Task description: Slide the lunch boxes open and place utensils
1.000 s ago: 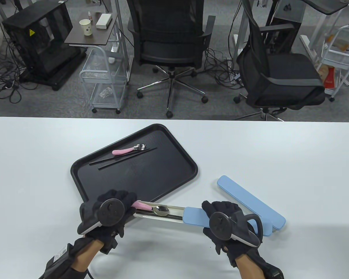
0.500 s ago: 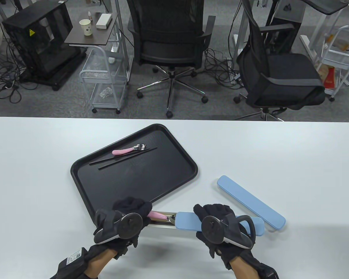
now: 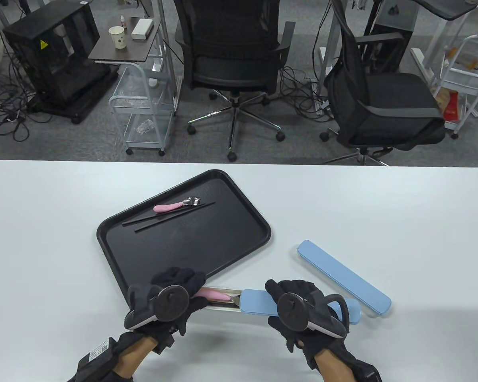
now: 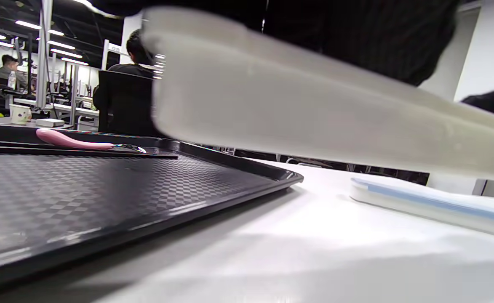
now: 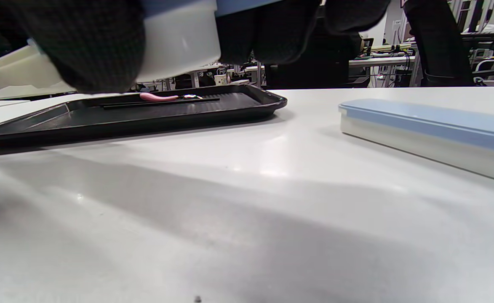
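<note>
White tabletop filled the lower half of the table view, with office chairs on grey carpet above it. Near the bottom centre a lunch box was held off the table, its blue lid slid partly aside so a pink-handled spoon showed in the white base. The left hand gripped the open left end of the base; the right hand clamped around the lidded right end. Just right of them a second blue-lidded lunch box lay closed on the table. Toward centre left, a black tray carried another pink spoon touching a pair of black chopsticks.
</note>
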Demonstrator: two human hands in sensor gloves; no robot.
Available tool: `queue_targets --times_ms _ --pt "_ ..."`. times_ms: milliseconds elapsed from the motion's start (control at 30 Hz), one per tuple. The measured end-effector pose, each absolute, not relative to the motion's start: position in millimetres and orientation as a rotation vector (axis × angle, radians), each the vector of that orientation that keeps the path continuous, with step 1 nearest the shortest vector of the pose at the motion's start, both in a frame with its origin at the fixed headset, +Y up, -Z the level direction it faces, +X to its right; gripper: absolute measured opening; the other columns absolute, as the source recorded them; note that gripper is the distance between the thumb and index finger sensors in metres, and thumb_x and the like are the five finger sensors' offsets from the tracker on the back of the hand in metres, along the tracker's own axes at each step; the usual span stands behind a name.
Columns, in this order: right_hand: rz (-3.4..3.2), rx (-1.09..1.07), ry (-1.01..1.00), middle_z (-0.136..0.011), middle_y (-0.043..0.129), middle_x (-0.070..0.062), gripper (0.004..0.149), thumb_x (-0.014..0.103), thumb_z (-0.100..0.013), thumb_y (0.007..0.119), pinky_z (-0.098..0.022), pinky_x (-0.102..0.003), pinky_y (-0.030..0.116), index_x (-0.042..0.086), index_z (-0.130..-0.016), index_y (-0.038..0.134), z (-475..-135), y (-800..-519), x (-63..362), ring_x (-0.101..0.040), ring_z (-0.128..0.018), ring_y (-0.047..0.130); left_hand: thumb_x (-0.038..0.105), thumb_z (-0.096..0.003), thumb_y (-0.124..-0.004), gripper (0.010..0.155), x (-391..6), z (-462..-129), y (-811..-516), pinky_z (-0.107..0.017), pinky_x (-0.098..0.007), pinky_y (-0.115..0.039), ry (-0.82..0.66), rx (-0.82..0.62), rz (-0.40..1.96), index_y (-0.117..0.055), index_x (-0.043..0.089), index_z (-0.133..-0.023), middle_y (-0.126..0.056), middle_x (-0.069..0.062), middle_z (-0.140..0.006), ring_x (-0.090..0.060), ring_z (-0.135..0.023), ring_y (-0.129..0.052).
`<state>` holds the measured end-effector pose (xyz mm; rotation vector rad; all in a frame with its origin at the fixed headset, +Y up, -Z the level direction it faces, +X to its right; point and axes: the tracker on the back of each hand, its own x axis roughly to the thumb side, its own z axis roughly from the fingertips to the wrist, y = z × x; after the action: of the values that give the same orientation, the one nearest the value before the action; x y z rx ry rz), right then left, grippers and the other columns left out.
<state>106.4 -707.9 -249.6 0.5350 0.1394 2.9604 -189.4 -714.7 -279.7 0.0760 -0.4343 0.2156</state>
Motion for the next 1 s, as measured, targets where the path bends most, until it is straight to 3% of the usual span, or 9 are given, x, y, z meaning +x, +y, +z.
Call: queue_targets --times_ms 333,567,1000 --pt "2.956 0.462 0.081 -0.107 0.053 -0.009 0.078 0.048 -0.044 0.085 -0.075 -0.063 0.047 0.029 -0.108 0.044 -253.3 -704.3 122.1 -0.038 -0.101 0.059 0.064 -0.0377 -0.082 0.080 -224.9 -295.3 -719.9 -0.065 -0.054 -0.045 -0.383 -0.069 0.354 -0.056 0.032 -0.107 -0.064 -0.008 -0.106 -0.037 -0.091 -0.060" --pt "2.962 0.504 0.075 -0.108 0.053 -0.008 0.078 0.048 -0.044 0.085 -0.075 -0.064 0.047 0.029 -0.108 0.044 -251.1 -705.1 116.5 -0.038 -0.102 0.058 0.054 -0.0391 -0.088 0.080 -211.8 -292.3 -724.7 -0.064 -0.054 -0.049 -0.432 -0.076 0.267 -0.052 0.029 -0.106 -0.074 -0.007 -0.099 -0.035 -0.086 -0.068" --pt "2.939 0.603 0.046 -0.108 0.054 -0.007 0.076 0.049 -0.044 0.084 -0.075 -0.062 0.050 0.030 -0.107 0.046 -244.9 -707.5 95.7 -0.037 -0.101 0.061 0.052 -0.0389 -0.089 0.080 -181.6 -273.0 -716.9 -0.062 -0.054 -0.053 -0.579 -0.037 0.219 -0.053 0.028 -0.106 -0.078 -0.006 -0.095 -0.033 -0.083 -0.073"
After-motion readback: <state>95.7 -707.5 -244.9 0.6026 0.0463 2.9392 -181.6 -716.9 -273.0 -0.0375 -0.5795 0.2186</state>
